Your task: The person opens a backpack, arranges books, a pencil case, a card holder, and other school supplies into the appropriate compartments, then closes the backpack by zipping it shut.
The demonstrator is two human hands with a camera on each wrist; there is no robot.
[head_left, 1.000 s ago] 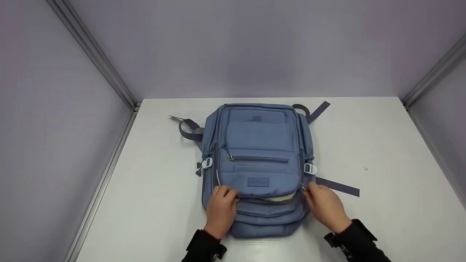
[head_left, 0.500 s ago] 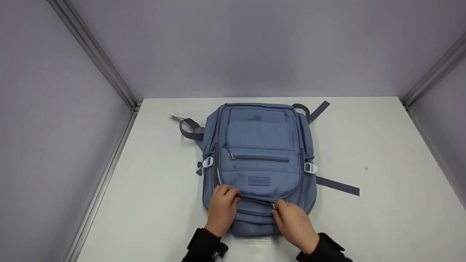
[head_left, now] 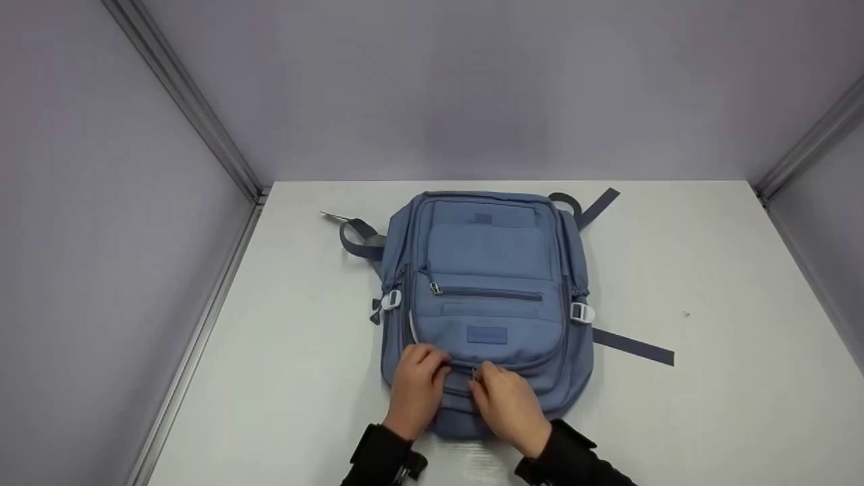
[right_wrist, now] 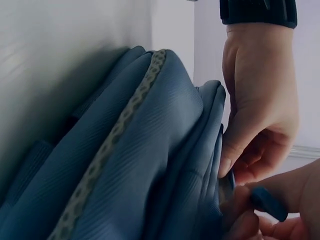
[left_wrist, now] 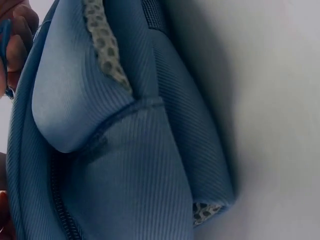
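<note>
A blue backpack (head_left: 487, 253) lies front side up on the white table. Near its lower end, my left hand (head_left: 415, 388) pinches the fabric edge along the front compartment's zipper. Close beside it, my right hand (head_left: 509, 405) pinches the zipper pull (head_left: 474, 372) on that same curved seam. The pull's blue tab (right_wrist: 269, 202) pokes out from the right fingers in the right wrist view, with the left hand (right_wrist: 262, 95) just beyond. In the left wrist view, the pack's side and a stretch of dark zipper teeth (left_wrist: 62, 210) fill much of the picture.
Dark straps stick out from the pack: a looped one (head_left: 361, 243) at left, a strap end (head_left: 634, 346) at lower right. White buckles (head_left: 582, 312) sit on both sides. Grey walls (head_left: 472, 88) enclose the table (head_left: 709, 270) at the back and sides.
My right hand has slid the zipper pull from the pack's right side along the lower seam leftward to near the left hand. The pale gap there has closed. The left hand keeps its hold.
</note>
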